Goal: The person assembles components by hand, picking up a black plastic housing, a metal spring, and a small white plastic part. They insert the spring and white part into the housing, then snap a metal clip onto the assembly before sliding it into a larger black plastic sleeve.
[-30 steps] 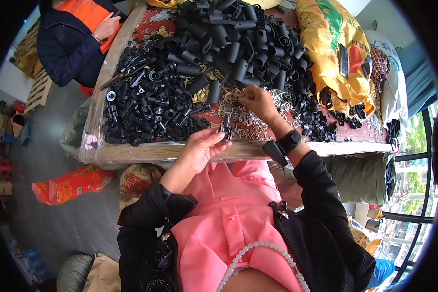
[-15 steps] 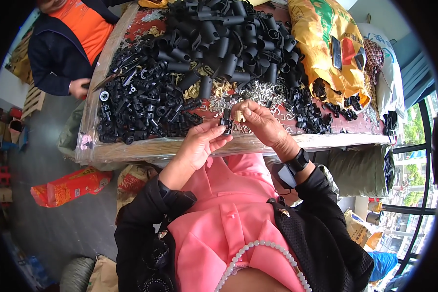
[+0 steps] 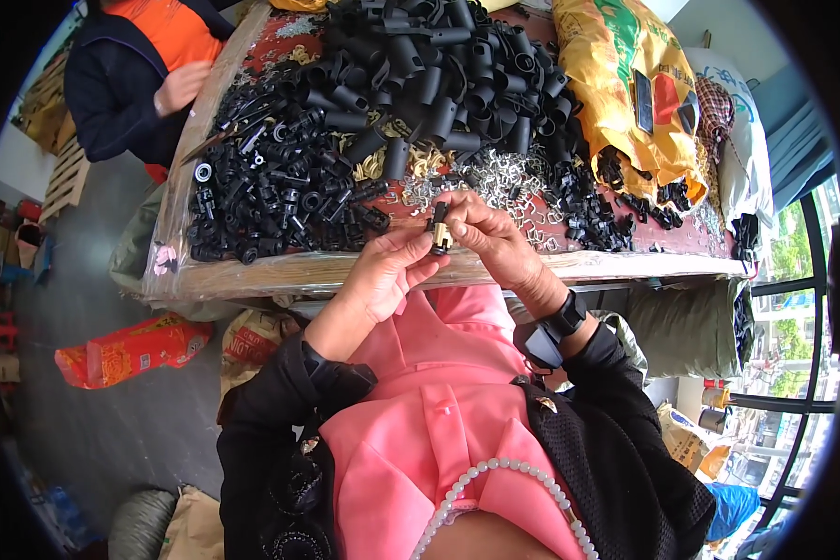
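My left hand [image 3: 390, 271] pinches a small black plastic fitting [image 3: 441, 213] upright over the table's near edge. Against the fitting sits a cream-coloured clip-like piece [image 3: 442, 235], which the fingers of my right hand [image 3: 497, 245] grip from the right. Whether the clip is fully seated I cannot tell. Just beyond my hands lie scattered silvery metal clips [image 3: 523, 191] and a patch of cream pieces [image 3: 429, 164]. Small black fittings [image 3: 280, 201] are heaped to the left, and a tall pile of black tubes [image 3: 429, 93] rises farther back.
A yellow woven sack [image 3: 625, 84] spills black parts at the right; a phone [image 3: 643, 101] lies on it. Another person [image 3: 140, 84] stands at the table's left side. On the floor at left is a red bag [image 3: 133, 351]. The wrapped table edge [image 3: 280, 275] runs before me.
My right hand has moved left, bringing the cream piece from beside the black fitting onto it. The other person's hand has risen from the table's edge.
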`<state>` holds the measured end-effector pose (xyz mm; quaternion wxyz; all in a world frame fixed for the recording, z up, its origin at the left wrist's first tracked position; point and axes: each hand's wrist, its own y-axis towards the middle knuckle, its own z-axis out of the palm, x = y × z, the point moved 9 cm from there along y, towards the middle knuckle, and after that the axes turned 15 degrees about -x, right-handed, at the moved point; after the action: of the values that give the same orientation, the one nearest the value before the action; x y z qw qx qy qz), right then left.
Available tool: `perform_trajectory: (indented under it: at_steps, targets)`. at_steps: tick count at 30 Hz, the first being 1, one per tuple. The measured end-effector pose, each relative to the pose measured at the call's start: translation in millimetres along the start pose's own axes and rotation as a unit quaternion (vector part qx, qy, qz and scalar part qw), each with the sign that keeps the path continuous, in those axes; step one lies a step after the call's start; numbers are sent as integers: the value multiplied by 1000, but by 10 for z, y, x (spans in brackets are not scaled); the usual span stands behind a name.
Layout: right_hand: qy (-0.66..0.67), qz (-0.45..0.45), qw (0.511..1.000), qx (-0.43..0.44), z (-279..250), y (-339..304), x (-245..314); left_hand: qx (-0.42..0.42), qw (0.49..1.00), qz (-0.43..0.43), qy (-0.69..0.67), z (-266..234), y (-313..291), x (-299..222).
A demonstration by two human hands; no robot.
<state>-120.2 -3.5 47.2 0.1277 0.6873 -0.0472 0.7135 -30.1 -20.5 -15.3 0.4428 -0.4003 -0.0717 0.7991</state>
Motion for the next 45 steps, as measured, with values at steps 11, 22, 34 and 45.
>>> perform_trajectory:
  at_steps: [11,22,34,45]
  targets:
    - [43,22,992,-116,-69,-52,-68,-25,1000,4,-10,-29,21,-6]
    - [-510,-249,820,-72,-262,657,-375,-40,998,19,55,-226,117,-107]
    - [-550,-161,818,-49,-318,916,-705,-81,996,6,23,-333,174,-34]
    - [-539,-155,827,-28,-303,801,-585,-82,996,7,19,-313,136,-40]
